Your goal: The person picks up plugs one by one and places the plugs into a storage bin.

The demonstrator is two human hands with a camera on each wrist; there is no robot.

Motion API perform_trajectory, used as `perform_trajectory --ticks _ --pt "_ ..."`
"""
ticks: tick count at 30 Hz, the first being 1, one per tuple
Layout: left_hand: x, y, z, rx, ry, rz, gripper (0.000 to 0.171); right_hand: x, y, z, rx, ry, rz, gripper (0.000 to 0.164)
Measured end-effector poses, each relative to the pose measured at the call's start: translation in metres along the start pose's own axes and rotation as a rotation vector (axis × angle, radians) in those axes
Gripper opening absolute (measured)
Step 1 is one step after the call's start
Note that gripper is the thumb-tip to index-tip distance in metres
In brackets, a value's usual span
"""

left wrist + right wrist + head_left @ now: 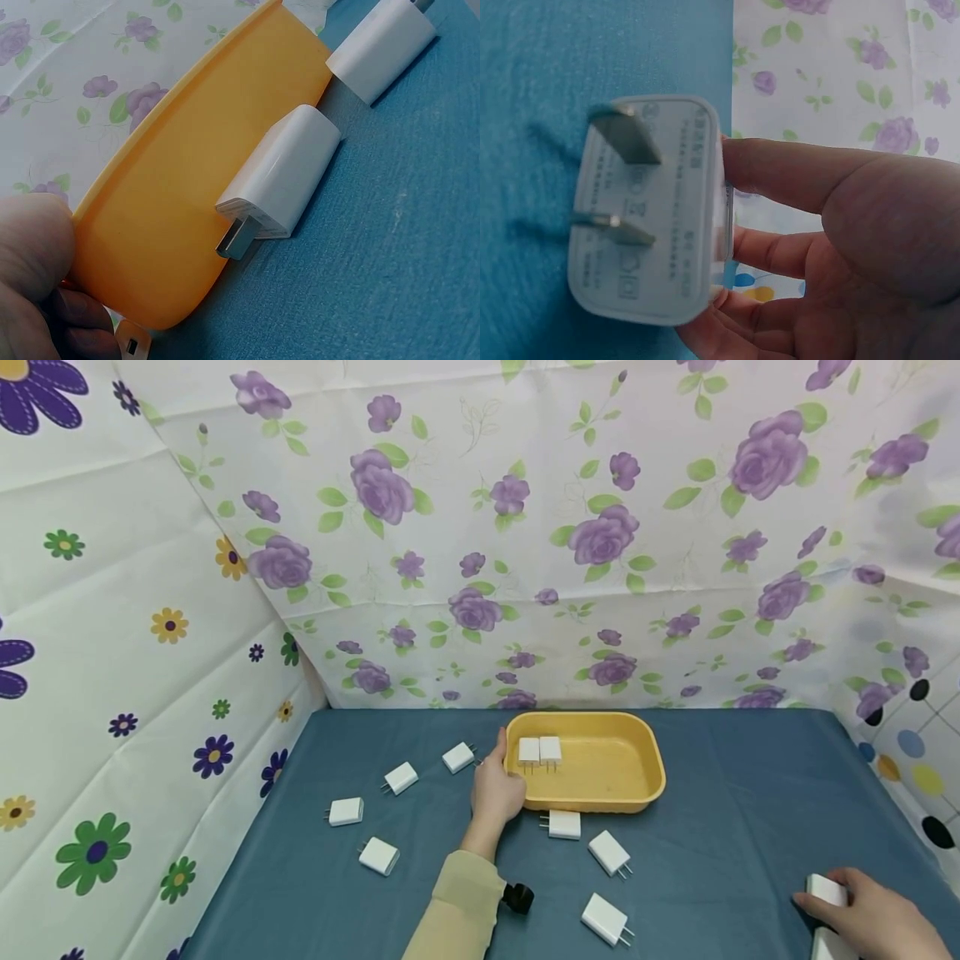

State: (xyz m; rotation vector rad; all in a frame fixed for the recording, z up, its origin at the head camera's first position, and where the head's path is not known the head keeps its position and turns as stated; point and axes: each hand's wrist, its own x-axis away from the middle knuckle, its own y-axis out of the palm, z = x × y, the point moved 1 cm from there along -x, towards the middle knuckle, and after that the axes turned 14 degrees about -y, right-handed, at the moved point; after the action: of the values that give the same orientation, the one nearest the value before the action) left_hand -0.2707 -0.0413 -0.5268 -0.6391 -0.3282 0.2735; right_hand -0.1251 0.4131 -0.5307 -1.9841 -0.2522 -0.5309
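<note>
My left hand (497, 789) grips the left end of a yellow plastic tray (600, 803), its thumb at the rim in the left wrist view. Inside the tray two white plug chargers (551, 749) lie side by side at the left. Far to the right, my right hand (877, 907) pinches a white charger (827, 890) between thumb and fingers, low over the table. Closer to me lies another charger (834, 945); its prong face (645, 210) fills much of the right wrist view and mostly hides the pinched one.
Several white chargers, one of them a charger (379, 856) at the near left, are scattered on the blue tablecloth (720, 852). A charger (564, 824) sits right at the tray's front wall. Flowered sheets (465, 527) hang behind and at both sides.
</note>
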Motion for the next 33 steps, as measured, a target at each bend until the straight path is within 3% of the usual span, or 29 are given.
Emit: perform_trajectory --ticks 6,18,33 --pt "0.0 0.0 0.0 0.001 -0.008 -0.001 0.088 0.002 -0.002 -0.001 0.012 -0.019 -0.008 0.109" --pt "0.001 0.0 0.0 -0.011 -0.001 0.005 0.088 -0.001 -0.002 -0.002 0.019 -0.025 -0.006 0.088" --pt "0.0 0.001 0.001 0.003 -0.003 0.005 0.09 -0.01 -0.006 -0.001 -0.027 -0.052 -0.037 0.086"
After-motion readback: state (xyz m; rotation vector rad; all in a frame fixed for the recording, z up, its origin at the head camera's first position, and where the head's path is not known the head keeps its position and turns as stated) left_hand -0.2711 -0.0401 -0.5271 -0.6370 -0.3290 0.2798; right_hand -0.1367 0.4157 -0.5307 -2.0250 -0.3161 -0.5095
